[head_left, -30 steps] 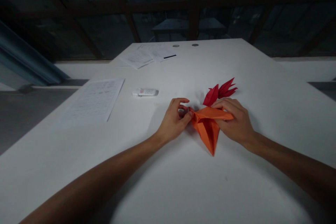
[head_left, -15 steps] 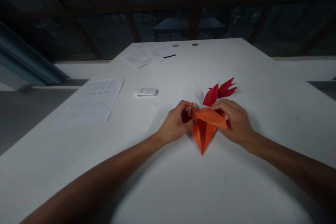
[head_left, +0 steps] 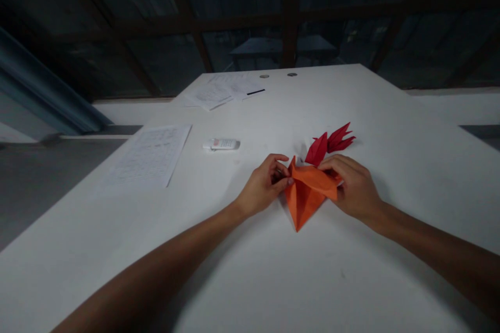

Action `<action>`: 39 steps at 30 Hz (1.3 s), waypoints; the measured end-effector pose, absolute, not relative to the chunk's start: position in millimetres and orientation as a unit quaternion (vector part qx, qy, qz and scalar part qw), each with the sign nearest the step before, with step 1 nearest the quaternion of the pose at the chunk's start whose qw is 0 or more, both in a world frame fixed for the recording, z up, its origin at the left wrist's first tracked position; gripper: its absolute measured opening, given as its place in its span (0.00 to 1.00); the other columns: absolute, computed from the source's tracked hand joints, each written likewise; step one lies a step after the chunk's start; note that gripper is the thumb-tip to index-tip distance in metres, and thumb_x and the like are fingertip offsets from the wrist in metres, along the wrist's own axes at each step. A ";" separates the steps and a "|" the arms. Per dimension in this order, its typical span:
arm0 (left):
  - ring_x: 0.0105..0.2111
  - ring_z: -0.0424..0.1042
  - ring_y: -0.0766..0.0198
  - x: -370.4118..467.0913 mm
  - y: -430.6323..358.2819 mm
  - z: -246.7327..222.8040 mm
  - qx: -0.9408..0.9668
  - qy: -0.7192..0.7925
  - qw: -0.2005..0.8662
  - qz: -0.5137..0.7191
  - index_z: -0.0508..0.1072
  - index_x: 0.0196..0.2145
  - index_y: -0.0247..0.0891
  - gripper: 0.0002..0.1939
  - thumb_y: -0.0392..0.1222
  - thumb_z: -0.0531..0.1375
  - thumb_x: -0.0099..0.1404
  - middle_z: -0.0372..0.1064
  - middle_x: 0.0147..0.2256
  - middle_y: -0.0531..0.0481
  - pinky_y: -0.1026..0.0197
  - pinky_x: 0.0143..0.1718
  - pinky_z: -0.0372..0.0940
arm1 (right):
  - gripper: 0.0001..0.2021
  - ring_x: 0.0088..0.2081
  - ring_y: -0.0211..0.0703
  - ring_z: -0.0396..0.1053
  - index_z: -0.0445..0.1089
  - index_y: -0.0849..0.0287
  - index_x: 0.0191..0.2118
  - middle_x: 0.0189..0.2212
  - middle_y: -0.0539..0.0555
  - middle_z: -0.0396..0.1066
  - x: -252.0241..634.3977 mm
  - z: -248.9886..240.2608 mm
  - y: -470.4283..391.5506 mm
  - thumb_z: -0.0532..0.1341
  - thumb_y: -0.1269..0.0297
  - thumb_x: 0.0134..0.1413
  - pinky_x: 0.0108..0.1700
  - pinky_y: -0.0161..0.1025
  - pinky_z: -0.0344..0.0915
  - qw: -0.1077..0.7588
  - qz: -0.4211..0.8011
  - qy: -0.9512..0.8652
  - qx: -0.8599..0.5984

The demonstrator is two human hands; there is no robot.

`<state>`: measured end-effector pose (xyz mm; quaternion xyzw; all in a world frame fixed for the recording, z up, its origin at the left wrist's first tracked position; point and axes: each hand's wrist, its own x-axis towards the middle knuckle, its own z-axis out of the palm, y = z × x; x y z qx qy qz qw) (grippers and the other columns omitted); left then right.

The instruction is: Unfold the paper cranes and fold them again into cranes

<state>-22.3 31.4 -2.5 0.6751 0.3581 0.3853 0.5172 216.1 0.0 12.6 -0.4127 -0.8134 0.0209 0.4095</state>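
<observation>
An orange folded paper [head_left: 307,192] is held between both hands over the white table, its lower point toward me and an upper flap raised. My left hand [head_left: 265,183] pinches its left edge between thumb and fingers. On the other side, my right hand [head_left: 353,184] grips the right end of the flap, with some of its fingers hidden behind the paper. Just beyond the orange paper lie red folded paper pieces [head_left: 317,149] with pointed tips, close to my right hand's fingers.
A white tube-like item [head_left: 222,144] lies left of centre on the white table [head_left: 250,281]. Printed sheets [head_left: 150,156] are at the left, more papers [head_left: 213,92] farther back beside a black pen [head_left: 255,92]. Two round discs [head_left: 292,74] sit near the far edge.
The view has tilted up slightly, so the table things appear lower. The orange paper has turned a little, its lower point shifting left, and a pointed tip stands clearer by my left fingers.
</observation>
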 end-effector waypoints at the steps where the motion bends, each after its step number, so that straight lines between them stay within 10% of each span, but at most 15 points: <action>1: 0.37 0.72 0.67 -22.2 31.4 -3.0 0.673 0.364 0.512 0.390 0.64 0.53 0.43 0.21 0.36 0.64 0.64 0.70 0.39 0.51 0.62 0.40 0.66 | 0.06 0.37 0.50 0.72 0.69 0.57 0.38 0.34 0.56 0.75 216.0 11.8 0.4 0.63 0.73 0.56 0.40 0.46 0.67 0.412 0.015 -0.812 -0.414; 29: 0.30 0.66 0.70 -20.0 29.7 12.0 0.403 0.360 0.635 0.552 0.67 0.41 0.41 0.18 0.30 0.59 0.52 0.64 0.44 0.53 0.67 0.28 0.62 | 0.10 0.44 0.56 0.70 0.74 0.58 0.40 0.43 0.60 0.77 213.3 4.2 6.5 0.59 0.76 0.56 0.49 0.54 0.64 0.215 -0.126 -0.873 -0.418; 39: 0.37 0.68 0.66 -19.2 20.2 8.0 0.560 0.329 0.575 0.497 0.69 0.49 0.45 0.14 0.39 0.63 0.65 0.67 0.46 0.50 0.64 0.37 0.64 | 0.11 0.43 0.52 0.71 0.71 0.56 0.51 0.42 0.58 0.75 208.7 61.5 -9.9 0.57 0.68 0.66 0.48 0.49 0.68 0.352 -0.042 -0.849 -0.392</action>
